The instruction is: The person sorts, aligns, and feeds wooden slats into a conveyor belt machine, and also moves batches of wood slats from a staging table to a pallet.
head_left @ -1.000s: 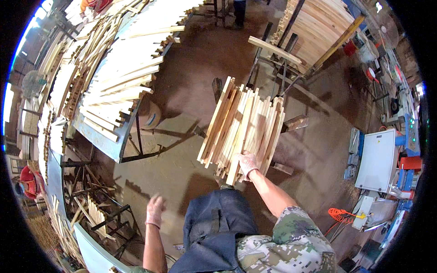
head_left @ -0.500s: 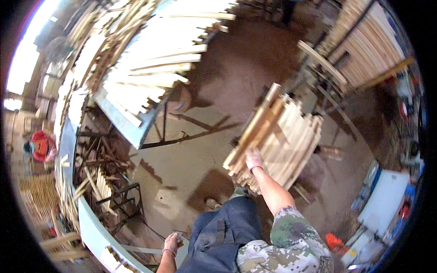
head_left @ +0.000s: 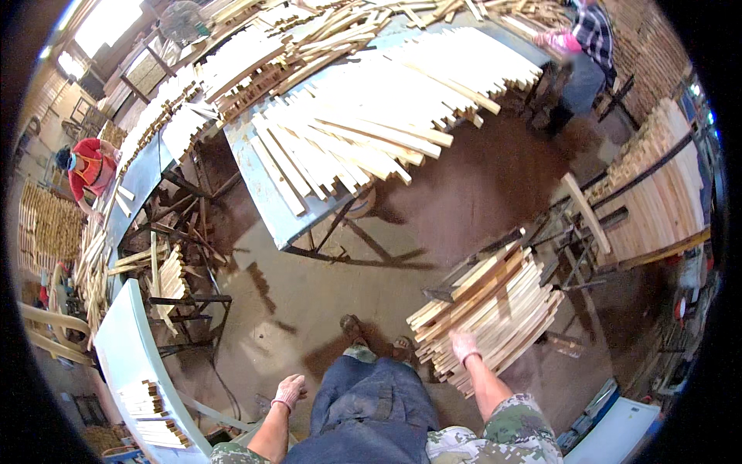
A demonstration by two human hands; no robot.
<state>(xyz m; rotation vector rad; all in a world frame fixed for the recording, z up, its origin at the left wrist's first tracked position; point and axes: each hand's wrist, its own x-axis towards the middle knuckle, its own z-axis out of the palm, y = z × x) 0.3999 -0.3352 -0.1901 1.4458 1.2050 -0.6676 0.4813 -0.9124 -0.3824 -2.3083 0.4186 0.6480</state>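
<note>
To my right, a layered stack of pale wooden strips (head_left: 510,309) lies on a low dark frame. My right hand (head_left: 464,346), in a light glove, rests on the near left part of the stack, fingers reaching forward over the strips. No single strip shows gripped in it. My left hand (head_left: 290,390), also gloved, hangs beside my dark apron (head_left: 375,398). Its fingers are loosely bent and apart, with nothing seen in them.
Ahead stands a blue-topped table (head_left: 267,197) covered with wooden strips (head_left: 433,85). A light-blue worktop (head_left: 127,340) curves along the left. A person in red (head_left: 91,170) works at far left, another in a checked shirt (head_left: 593,35) at far right. A wood-filled rack (head_left: 657,178) stands right.
My view has swung to the right way up, showing more of the tables and a second person. My right hand stays on the strip stack; my left hand has come forward slightly.
</note>
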